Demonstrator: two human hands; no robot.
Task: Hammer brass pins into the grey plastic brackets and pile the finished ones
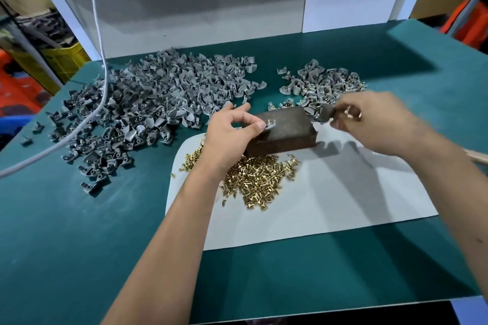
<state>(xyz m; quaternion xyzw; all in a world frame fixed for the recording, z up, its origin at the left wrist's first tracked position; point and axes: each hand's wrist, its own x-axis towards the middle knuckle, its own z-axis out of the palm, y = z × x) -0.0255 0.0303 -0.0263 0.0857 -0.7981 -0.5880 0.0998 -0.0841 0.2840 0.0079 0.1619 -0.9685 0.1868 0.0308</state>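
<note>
Left hand (232, 126) fingers pinch bracket (269, 125) on block (286, 128); right hand (369, 116) grips hammer (326, 112), pins; risk: strike hits thumb.

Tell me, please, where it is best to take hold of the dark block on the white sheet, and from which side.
Grip the dark block across its two long side faces, coming from above at its right half. It lies flat and its sides look straight. The left hand holds a bracket on the left end, and brass pins crowd the near side.
</note>
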